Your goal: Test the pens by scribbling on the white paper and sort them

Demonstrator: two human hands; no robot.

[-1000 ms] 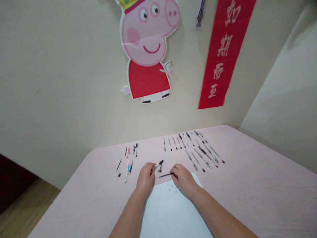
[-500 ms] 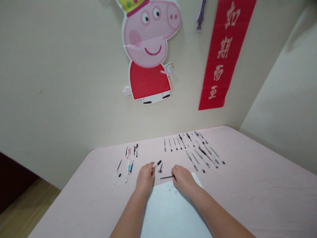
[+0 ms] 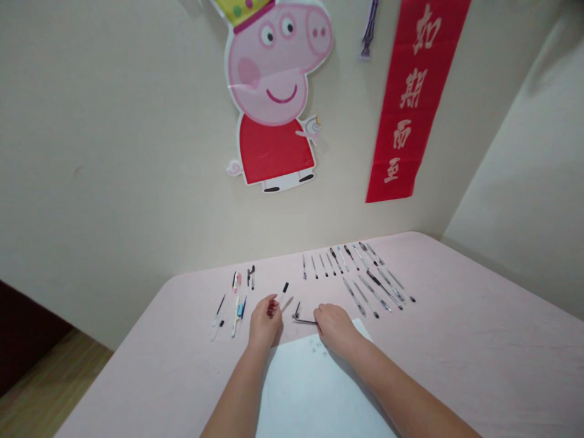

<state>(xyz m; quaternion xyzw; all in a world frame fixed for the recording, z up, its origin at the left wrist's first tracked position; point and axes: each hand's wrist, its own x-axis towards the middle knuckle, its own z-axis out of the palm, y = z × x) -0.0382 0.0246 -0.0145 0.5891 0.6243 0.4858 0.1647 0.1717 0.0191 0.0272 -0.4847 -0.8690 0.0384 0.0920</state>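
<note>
Pinching a slim, black-ended pen barrel [image 3: 285,290] in its fingertips, your left hand [image 3: 264,322] holds it aslant in the head view, the black end pointing up and away from you. Your right hand [image 3: 337,325], apart from the left, is closed on one end of a thin dark refill [image 3: 305,322], which points toward the left hand. Small black pen parts [image 3: 296,316] lie between your hands, just beyond the refill. Both pieces look light, stiff and smooth, so they may roll or slip; the refill's tip is probably the delicate part. Grip the refill along its shaft, clear of the tip, and the barrel round its middle. Under your right hand and forearms lies white paper [image 3: 319,389]; more pens [image 3: 384,289] are beyond your right hand, and loose pen pieces [image 3: 235,319] lie left of your left hand.
</note>
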